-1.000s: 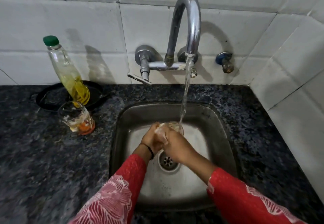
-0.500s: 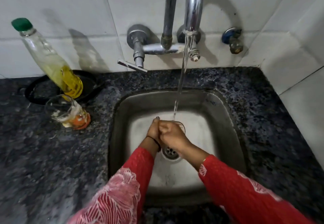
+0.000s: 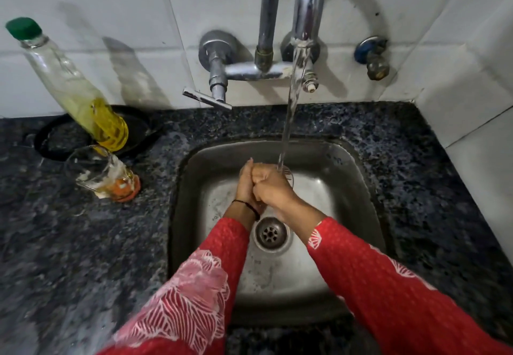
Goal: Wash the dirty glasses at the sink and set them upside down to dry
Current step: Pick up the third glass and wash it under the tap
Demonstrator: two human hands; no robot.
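- The glass (image 3: 288, 173) is held low inside the sink (image 3: 194, 188), directly under the water stream (image 3: 288, 121) falling from the tap (image 3: 308, 7). This probably keeps the splashes in the basin, with the run-off going to the drain (image 3: 270, 234) just below.
- Only a slice of the glass's rim shows past the knuckles. The 2 hands hide the rest.
- The left hand (image 3: 245, 185) has its grip cupped round the glass's left side, with the fingers pointing away from the body.
- The right hand (image 3: 274, 189) has its grip curled tightly over the glass, knuckles up. I cannot tell whether any fingers reach inside.
- Both forearms angle in from the near edge and meet over the middle of the basin, with the hands touching.
- 1 more dirty glass (image 3: 102, 171), with orange dregs, stands on the bench (image 3: 69, 243) left of the sink, just in front of a green-capped bottle (image 3: 69, 85). It is likely kept there within reach for the next wash.
- No upturned glass is in view, so the task looks to be at an early stage.
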